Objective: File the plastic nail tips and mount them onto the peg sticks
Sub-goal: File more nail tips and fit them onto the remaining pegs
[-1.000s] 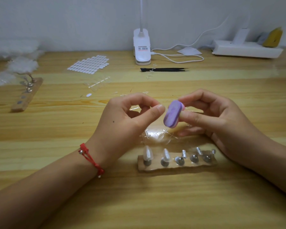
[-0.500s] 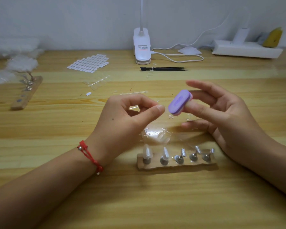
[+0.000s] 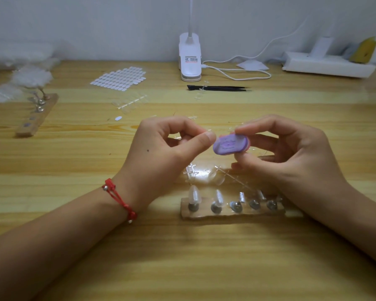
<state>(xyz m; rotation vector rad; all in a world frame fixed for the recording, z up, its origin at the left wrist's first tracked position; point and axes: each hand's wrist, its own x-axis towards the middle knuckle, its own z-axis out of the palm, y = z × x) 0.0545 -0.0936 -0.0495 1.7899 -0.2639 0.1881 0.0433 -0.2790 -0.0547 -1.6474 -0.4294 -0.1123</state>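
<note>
My right hand [image 3: 291, 153] pinches a small purple file block [image 3: 230, 145] between thumb and fingers, its broad face towards me. My left hand [image 3: 161, 157] pinches a clear nail tip between thumb and forefinger, almost hidden, right beside the block's left end. Below the hands lies a wooden peg holder [image 3: 230, 210] with several metal pegs; the two leftmost carry clear nail tips [image 3: 194, 195], the others are bare. A clear plastic sprue with loose tips [image 3: 213, 175] lies just behind the holder.
A second wooden peg holder [image 3: 36, 116] sits at the far left near white bags. A sheet of adhesive tabs [image 3: 119, 78], black tweezers [image 3: 217, 88], a white clip lamp [image 3: 190, 59] with cable and a white power strip [image 3: 326, 66] line the back.
My right hand lifted the purple block up and away, then brought it back down against the tip in my left hand, turning its broad face towards me. The left hand barely moved.
</note>
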